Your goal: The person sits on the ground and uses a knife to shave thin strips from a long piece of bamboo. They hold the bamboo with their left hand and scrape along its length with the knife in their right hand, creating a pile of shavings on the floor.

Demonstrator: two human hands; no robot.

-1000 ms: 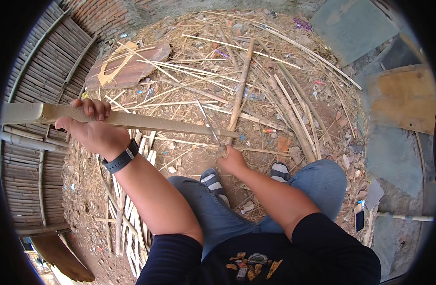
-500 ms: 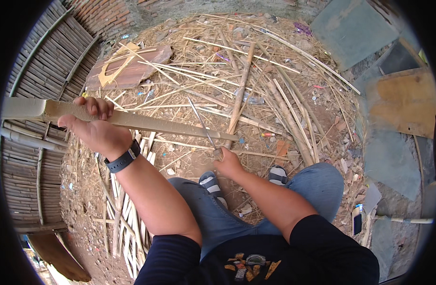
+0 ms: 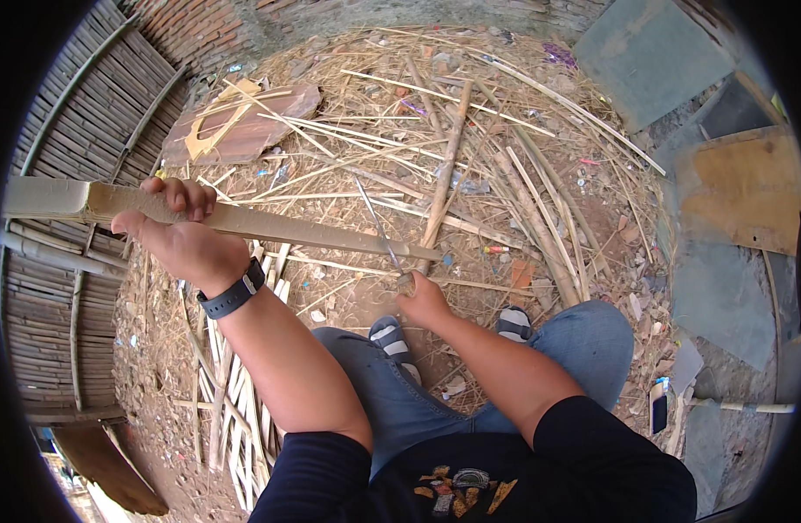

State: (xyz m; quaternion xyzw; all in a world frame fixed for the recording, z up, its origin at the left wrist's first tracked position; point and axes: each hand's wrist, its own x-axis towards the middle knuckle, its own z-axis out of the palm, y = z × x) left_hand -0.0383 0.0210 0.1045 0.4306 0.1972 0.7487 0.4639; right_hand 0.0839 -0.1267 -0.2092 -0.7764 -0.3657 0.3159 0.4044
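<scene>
- Ground of bare earth, straw and rubble spreads around a seated or crouching person, scattered with split sticks and stone chips.
- Bamboo wall of close-set slats rises on the person's left, with grey sheets lying on the right.
- Pale bamboo length, thick at its left end and tapering to the right, lies crosswise in front of the person, its long axis running left to right and dipping slightly toward the right tip.
- Pile of pale strips rests on the ground by the person's left side, below the raised bamboo.
- Knife, long and thin-bladed, slants up and to the left from its handle, crossing the bamboo near the tapered tip; whether its edge touches cannot be told.
- Left hand grips the thicker part, fingers over the far side and thumb along the near side.
- Right hand, closed around the knife's handle, sits just below the tapered tip, nearer to that end than the left.
- Dark wristwatch circles the left wrist.
</scene>
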